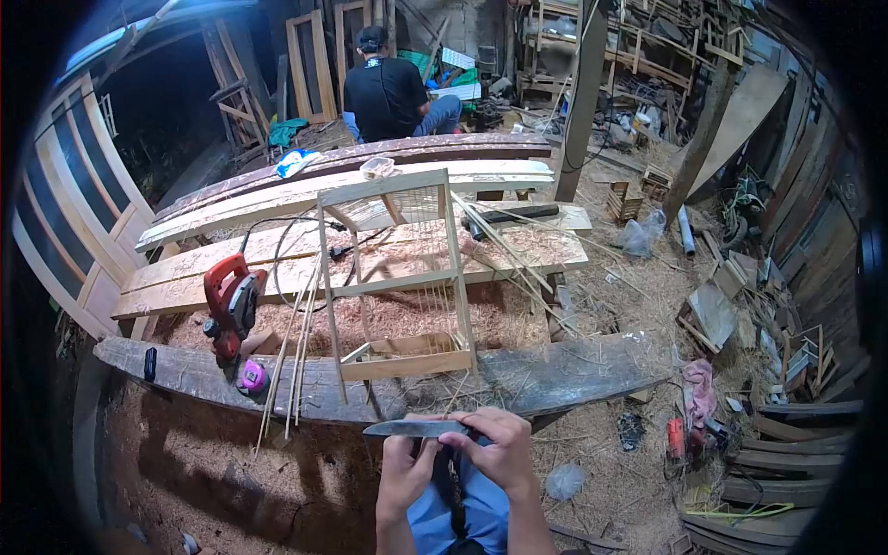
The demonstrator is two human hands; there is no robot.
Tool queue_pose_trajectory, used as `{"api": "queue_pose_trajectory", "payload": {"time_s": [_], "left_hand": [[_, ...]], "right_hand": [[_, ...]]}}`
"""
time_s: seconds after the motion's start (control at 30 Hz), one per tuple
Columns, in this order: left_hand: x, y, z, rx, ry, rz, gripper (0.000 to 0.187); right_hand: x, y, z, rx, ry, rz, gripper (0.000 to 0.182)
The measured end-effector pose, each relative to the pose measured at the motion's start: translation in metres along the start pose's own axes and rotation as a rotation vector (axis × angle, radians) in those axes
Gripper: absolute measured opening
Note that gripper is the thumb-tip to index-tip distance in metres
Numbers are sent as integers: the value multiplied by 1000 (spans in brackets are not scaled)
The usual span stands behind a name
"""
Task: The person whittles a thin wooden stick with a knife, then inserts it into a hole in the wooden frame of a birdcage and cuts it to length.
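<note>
My right hand (498, 450) is closed around the handle of a knife (407, 428), its broad blade pointing left. Just below the blade, my left hand (405, 474) is closed, with its fingertips right at the lower edge; what those fingers pinch is hidden. Thin light strips poke up behind the knife. In front of both hands stands a small wooden frame (407, 366) with slender strips strung across its inside. It rests on a grey weathered plank (564, 377).
A red power planer (229, 305), a pink tape measure (252, 375) and long thin strips (298, 356) lie to the left. A hammer (513, 215) rests on the boards behind the frame. A person (384, 97) sits farther back. Shavings cover the floor, with a red tool (676, 438) at right.
</note>
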State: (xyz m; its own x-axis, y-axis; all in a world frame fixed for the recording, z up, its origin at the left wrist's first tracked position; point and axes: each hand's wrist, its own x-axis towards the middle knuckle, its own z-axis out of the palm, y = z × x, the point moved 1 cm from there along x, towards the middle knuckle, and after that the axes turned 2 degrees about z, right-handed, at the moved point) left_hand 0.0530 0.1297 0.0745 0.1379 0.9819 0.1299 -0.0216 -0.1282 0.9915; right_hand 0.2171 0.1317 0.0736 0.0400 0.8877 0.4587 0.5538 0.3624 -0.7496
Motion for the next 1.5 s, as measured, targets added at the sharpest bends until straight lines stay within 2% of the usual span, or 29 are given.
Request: {"api": "queue_pose_trajectory", "payload": {"time_s": [0.03,0.1,0.17,0.23,0.3,0.43,0.5,0.57,0.63,0.73,0.93,1.17,1.23,1.27,1.33,1.43,1.5], "left_hand": [[4,0,2,-1,-8,-6,17],[7,-3,5,-157,39,-143,16],[9,-3,4,-141,49,-129,15],[10,1,0,-213,25,-198,14],[13,-1,-2,-188,22,-188,13],[10,-20,-12,-369,-1,-171,17],[6,-23,-19,-152,45,-118,19],[2,-21,-31,-164,60,-133,19],[-3,-23,-44,38,19,-40,18],[-14,-16,-43,21,49,4,17],[-32,-5,-43,12,93,53,14],[-45,-5,-11,14,160,-14,14],[-46,6,-6,17,130,-81,13],[-46,8,-3,27,124,-85,13],[-42,11,4,-30,61,-60,13],[-29,3,23,-49,53,-106,13],[-23,-2,38,-89,36,-109,15]], "right_hand": [[5,3,-5,-28,24,3,34],[10,15,-15,-69,42,20,34],[14,30,-28,-168,296,71,35],[18,31,-35,-197,248,84,34],[18,26,-31,-219,199,102,34],[6,10,21,66,-37,-25,33],[3,-2,35,119,-39,17,30],[5,-7,43,117,-50,16,29],[1,-13,48,106,-62,13,30],[-6,-14,54,18,10,5,32],[-17,-33,48,-40,0,-92,37],[-30,-3,11,-75,84,-79,36],[-33,23,-9,-152,211,56,37],[-36,35,-21,-145,216,66,37],[-40,54,-45,-239,380,185,40],[-46,50,-62,-90,384,149,43],[-45,39,-59,12,294,139,40]]}}
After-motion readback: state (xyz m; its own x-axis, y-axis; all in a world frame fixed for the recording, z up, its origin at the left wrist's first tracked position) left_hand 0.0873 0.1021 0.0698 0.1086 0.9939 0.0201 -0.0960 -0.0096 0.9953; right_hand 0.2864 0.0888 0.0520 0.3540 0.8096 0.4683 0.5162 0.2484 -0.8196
